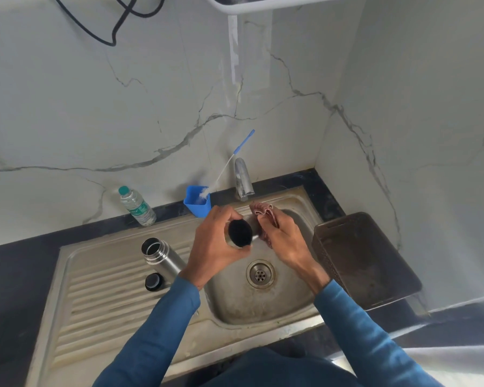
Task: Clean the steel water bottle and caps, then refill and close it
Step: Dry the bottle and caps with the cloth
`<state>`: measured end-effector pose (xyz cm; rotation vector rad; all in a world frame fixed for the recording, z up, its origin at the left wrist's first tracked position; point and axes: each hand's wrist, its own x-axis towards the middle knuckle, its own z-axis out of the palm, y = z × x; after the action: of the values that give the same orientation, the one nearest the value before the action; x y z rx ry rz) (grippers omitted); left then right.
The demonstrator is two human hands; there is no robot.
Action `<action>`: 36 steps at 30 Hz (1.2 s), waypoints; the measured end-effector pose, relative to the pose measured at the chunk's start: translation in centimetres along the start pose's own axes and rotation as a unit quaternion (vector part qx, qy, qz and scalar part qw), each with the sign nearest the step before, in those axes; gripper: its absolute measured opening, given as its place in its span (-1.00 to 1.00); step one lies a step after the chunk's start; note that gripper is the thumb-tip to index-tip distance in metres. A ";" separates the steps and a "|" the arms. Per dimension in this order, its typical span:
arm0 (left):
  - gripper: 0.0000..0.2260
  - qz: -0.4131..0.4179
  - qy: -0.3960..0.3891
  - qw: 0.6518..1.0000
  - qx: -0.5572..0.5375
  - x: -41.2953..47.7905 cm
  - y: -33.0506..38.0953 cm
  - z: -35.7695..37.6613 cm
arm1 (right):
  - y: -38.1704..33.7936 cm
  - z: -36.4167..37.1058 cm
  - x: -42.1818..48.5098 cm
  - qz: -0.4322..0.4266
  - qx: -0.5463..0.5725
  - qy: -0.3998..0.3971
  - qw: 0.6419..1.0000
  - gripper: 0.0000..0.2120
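My left hand (214,241) grips a steel outer cap (239,233) over the sink basin, its dark open inside facing up at me. Close beside the cap, my right hand (284,238) holds a crumpled reddish cloth (263,212). The steel water bottle (160,254) stands open and upright on the ribbed drainboard to the left. A small black inner cap (153,281) sits on the drainboard just in front of the bottle.
A steel sink (235,303) with a round drain (260,274) lies below the hands. The tap (242,178) rises behind. A blue cup (197,201) holds a bottle brush. A clear plastic water bottle (136,206) stands at the back left; a brown basket (363,258) sits to the right.
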<state>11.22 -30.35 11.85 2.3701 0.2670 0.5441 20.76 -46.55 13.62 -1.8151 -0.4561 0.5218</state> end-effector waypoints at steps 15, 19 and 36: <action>-0.48 -0.113 -0.008 0.970 -0.215 -0.6 1.3 -0.8 | 0.1 -0.4 -0.2 0.021 0.083 -0.037 0.996 -0.73; -0.48 -0.147 0.008 0.963 -0.226 -0.7 0.4 -1.4 | 1.1 0.5 -2.0 -0.022 0.048 0.006 0.999 -0.76; -0.43 -0.168 0.041 0.982 -0.071 -9.7 -5.4 -5.4 | 2.7 8.7 -4.1 0.131 0.104 -0.053 0.984 -0.72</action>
<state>-0.12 -26.42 8.93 2.1063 0.6317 0.4818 12.65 -42.75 9.19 -1.6585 -0.2234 0.8199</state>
